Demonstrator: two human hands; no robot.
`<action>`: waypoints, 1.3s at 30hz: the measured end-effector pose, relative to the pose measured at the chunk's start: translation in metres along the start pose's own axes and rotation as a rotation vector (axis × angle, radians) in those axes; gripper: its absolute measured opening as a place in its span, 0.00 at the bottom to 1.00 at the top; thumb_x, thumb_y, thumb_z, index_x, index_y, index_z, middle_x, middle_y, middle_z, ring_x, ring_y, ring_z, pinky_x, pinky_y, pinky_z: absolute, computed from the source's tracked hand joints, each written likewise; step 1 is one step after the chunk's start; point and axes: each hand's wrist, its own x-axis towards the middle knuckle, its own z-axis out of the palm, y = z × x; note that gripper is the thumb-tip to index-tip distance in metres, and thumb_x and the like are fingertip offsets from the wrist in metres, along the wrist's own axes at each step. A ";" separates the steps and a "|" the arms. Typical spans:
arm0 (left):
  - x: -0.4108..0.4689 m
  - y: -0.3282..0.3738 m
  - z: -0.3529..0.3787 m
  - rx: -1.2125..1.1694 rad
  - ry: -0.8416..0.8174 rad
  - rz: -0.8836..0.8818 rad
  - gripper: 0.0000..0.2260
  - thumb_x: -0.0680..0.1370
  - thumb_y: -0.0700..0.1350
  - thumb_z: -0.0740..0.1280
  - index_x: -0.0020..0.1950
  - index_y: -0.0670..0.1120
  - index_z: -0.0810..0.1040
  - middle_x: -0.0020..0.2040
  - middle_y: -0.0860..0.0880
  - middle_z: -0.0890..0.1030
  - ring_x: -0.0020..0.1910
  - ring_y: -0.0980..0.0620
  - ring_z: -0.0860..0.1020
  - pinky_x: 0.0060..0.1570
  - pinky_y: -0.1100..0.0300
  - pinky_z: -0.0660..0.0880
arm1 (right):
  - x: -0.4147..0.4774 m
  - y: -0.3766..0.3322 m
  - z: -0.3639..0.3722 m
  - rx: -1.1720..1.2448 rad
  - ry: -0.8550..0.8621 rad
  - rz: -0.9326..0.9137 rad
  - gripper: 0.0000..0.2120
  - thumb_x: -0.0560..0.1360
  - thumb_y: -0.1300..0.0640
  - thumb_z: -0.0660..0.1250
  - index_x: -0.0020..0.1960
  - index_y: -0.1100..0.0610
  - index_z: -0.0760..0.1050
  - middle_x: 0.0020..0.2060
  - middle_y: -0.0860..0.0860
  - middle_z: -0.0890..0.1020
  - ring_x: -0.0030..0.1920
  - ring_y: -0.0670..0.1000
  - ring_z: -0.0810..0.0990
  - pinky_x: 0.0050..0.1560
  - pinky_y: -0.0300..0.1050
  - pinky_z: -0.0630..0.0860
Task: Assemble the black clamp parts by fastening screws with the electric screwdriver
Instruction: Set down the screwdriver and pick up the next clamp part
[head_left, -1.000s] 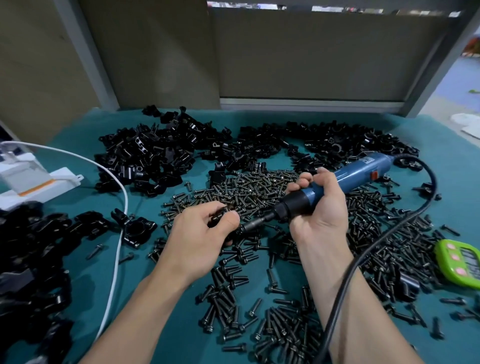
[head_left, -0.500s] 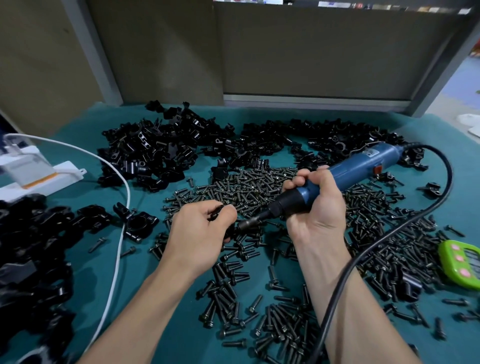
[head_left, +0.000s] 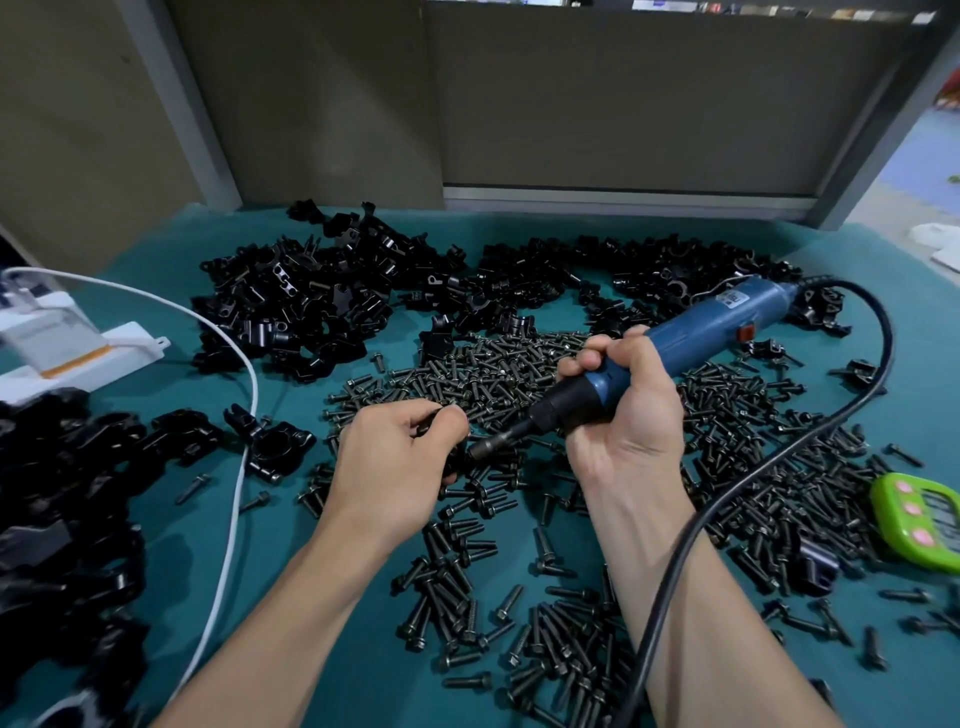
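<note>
A small black clamp part was pinched between the curled thumb and fingers of the left hand, apparently to present its screw hole, though the part was largely hidden. The electric screwdriver was gripped by the closed right hand near its black nose for control, the bit tip lying just beside the left fingers. Loose screws were spread beneath both hands and spare clamp parts heaped beyond, within easy reach.

Label on electric screwdriver blurred; no text readable.
</note>
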 end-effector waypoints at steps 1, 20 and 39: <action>0.000 0.000 0.000 0.008 0.004 -0.003 0.18 0.79 0.49 0.68 0.40 0.35 0.80 0.34 0.34 0.79 0.25 0.56 0.69 0.25 0.73 0.67 | 0.000 0.000 0.000 0.001 -0.002 0.002 0.14 0.76 0.74 0.57 0.49 0.56 0.69 0.32 0.54 0.77 0.28 0.49 0.73 0.32 0.43 0.75; 0.000 0.002 0.000 -0.027 0.023 -0.058 0.21 0.80 0.48 0.69 0.27 0.47 0.77 0.28 0.40 0.79 0.18 0.60 0.69 0.21 0.68 0.60 | -0.003 0.001 0.000 0.019 -0.042 0.015 0.14 0.76 0.74 0.57 0.50 0.56 0.70 0.33 0.54 0.77 0.29 0.49 0.74 0.33 0.44 0.76; 0.001 0.004 0.000 -0.080 -0.051 -0.162 0.22 0.80 0.54 0.68 0.27 0.47 0.77 0.28 0.46 0.83 0.28 0.43 0.78 0.35 0.53 0.72 | -0.007 -0.017 -0.004 -0.014 -0.302 0.120 0.22 0.68 0.71 0.61 0.58 0.54 0.73 0.36 0.50 0.75 0.32 0.47 0.72 0.41 0.43 0.75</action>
